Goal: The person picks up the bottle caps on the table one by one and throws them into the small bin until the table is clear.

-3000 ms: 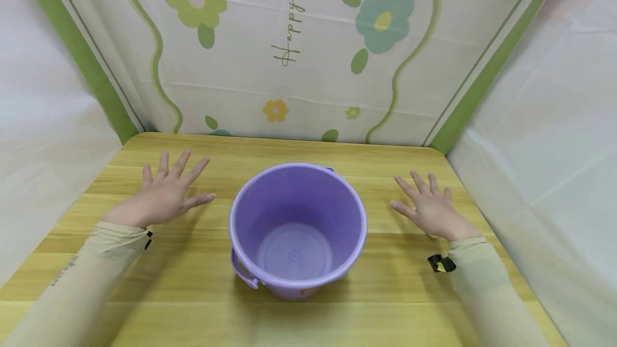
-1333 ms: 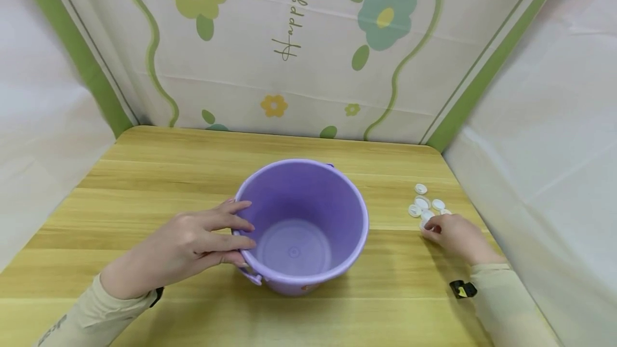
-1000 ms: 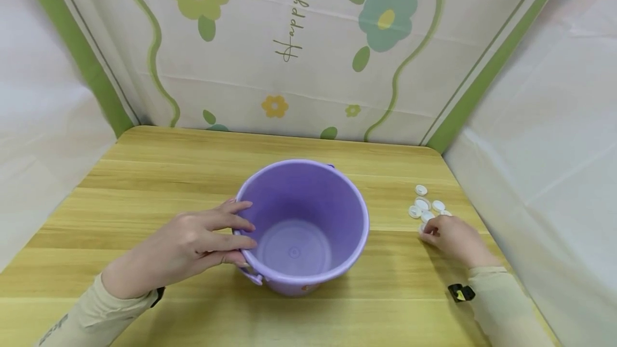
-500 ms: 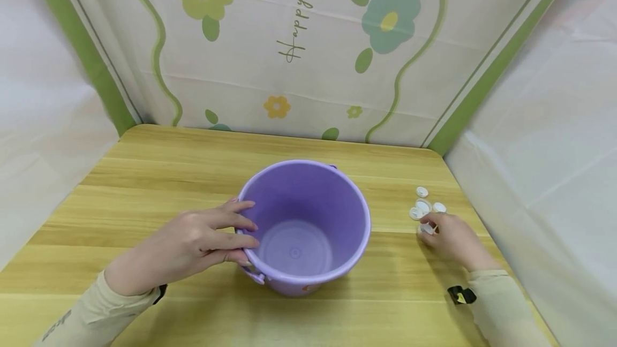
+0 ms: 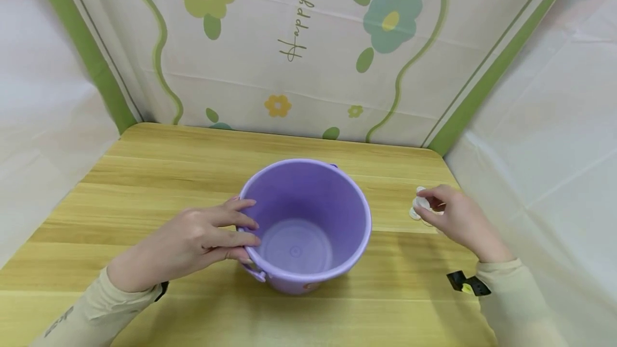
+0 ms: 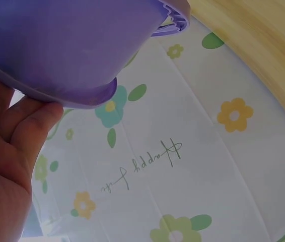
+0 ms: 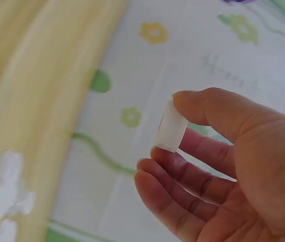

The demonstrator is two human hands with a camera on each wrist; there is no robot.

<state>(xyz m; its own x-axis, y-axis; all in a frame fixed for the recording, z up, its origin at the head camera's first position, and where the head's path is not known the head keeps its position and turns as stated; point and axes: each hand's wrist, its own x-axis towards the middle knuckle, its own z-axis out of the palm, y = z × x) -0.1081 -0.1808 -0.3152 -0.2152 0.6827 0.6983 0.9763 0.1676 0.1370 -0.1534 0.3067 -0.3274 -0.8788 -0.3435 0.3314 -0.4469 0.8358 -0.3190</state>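
A purple plastic bucket (image 5: 303, 189) stands upright mid-table with its mouth facing up. My left hand (image 5: 190, 237) grips its left rim, the fingers reaching over to the inside. Beneath the hand, the bucket's purple handle (image 5: 255, 273) hangs against the side. Raised over the table at the right, my right hand (image 5: 460, 221) pinches a small white round disc (image 7: 171, 128) between thumb and fingertips. The right wrist view shows that disc edge-on, with a fairly thick rim. Several more white discs (image 5: 414, 214) lie below the right hand, partly hidden by it.
The wooden table (image 5: 183, 170) has a rounded far edge against a white curtain (image 5: 250, 68) printed with flowers. White cloth (image 5: 544, 138) hangs along both sides. A black device (image 5: 468, 284) is strapped to the right wrist.
Both hands were spread open beside the bucket; the left then took its rim. The right went to the discs, picked one up, and has now risen slightly with it.
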